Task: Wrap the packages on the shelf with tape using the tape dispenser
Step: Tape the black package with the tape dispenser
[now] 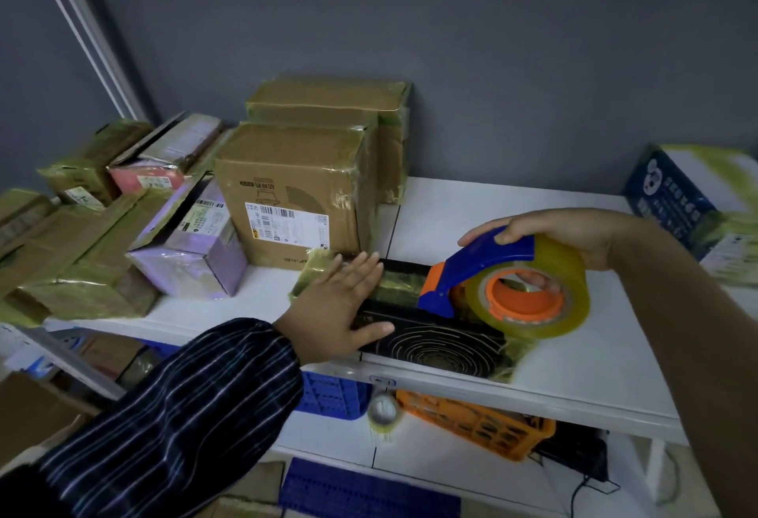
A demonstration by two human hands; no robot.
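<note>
A flat black package point(434, 347) with a gold spiral pattern lies at the front edge of the white shelf point(574, 370). Yellowish tape crosses its middle. My left hand point(342, 304) lies flat on the package's left end, fingers straight. My right hand point(562, 242) grips the tape dispenser point(484, 271), a blue and orange holder carrying a roll of clear yellowish tape point(529, 292). The dispenser's blade end sits on the package's top, just right of my left hand.
Taped brown boxes point(295, 189) stand behind the package, with a purple box point(197, 255) and several taped parcels at the left. A blue and white box point(693, 197) sits at the far right. Below the shelf lie blue and orange crates point(480, 423) and a spare tape roll point(383, 411).
</note>
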